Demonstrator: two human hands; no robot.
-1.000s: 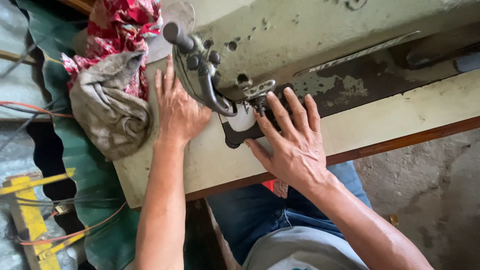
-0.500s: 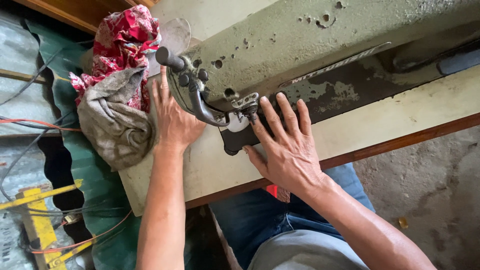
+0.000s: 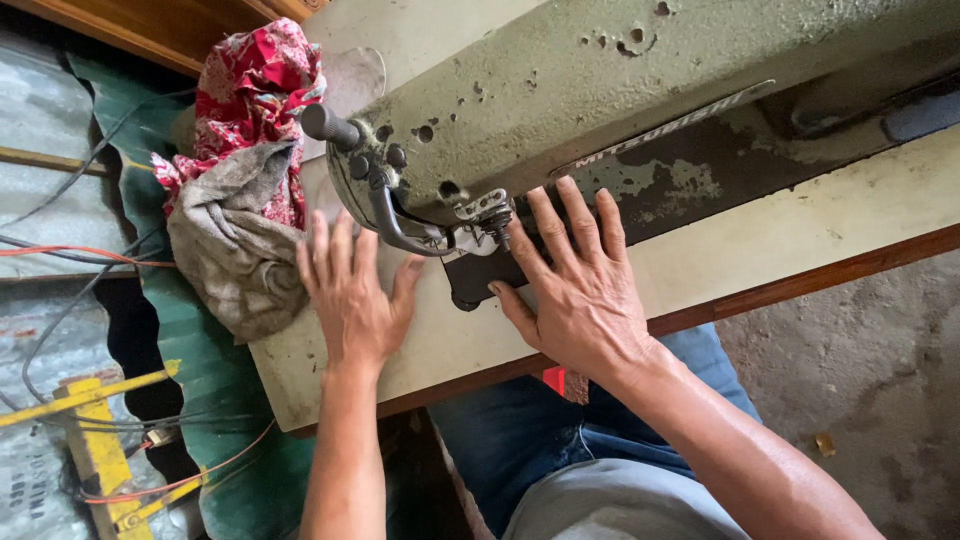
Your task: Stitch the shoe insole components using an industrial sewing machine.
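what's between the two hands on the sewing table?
Head view: between left hand and right hand sit the machine's curved metal lever, the needle area and bare tabletop.

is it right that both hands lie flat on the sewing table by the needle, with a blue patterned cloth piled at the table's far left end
Not quite: the patterned cloth is red, not blue, as the head view shows. The rest holds: the left hand and right hand lie flat on the sewing table by the needle, and the cloth is piled at the table's far left end.
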